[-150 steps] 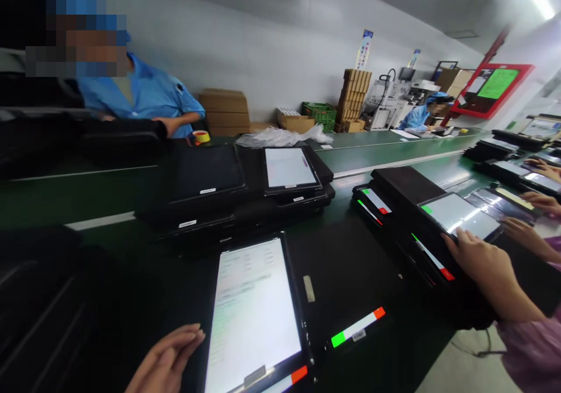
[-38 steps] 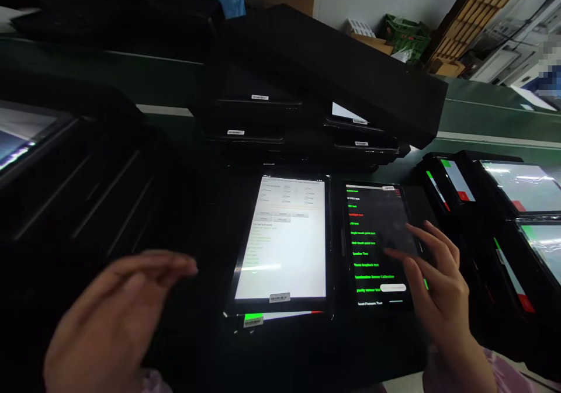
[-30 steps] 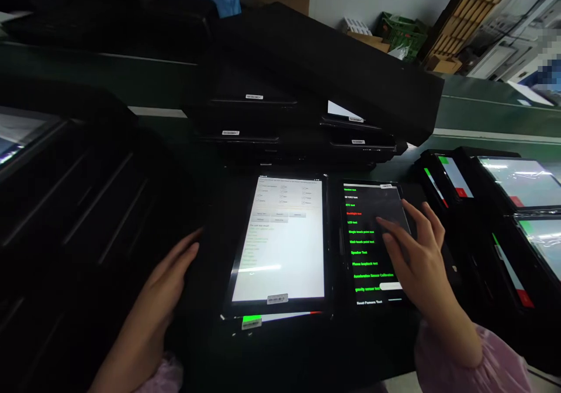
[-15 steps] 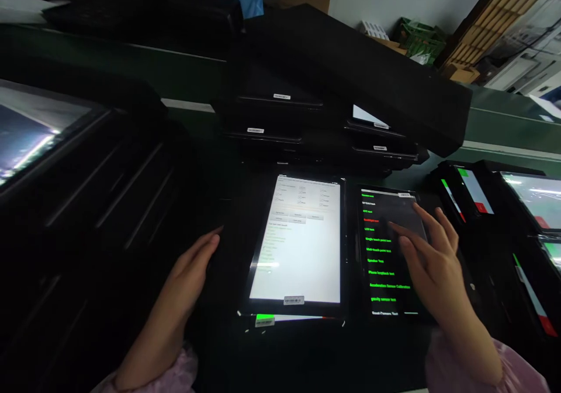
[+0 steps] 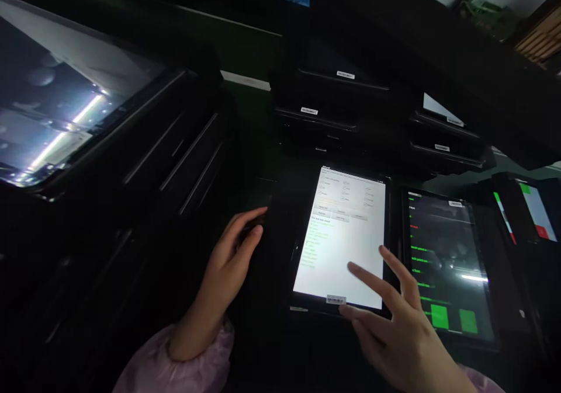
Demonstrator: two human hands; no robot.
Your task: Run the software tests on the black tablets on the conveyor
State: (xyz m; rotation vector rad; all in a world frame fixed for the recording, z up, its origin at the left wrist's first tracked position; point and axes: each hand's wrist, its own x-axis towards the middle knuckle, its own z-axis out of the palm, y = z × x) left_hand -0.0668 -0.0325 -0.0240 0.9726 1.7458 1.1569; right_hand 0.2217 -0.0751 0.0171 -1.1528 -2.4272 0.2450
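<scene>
While stacks [image 5: 331, 98] stand behind, right-hand fingers [image 5: 372, 281] overlap the white screen [image 5: 342, 241].

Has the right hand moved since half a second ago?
Yes: judged against the dark tablet, the right hand has moved left, from over that screen to reach over the white tablet.
</scene>
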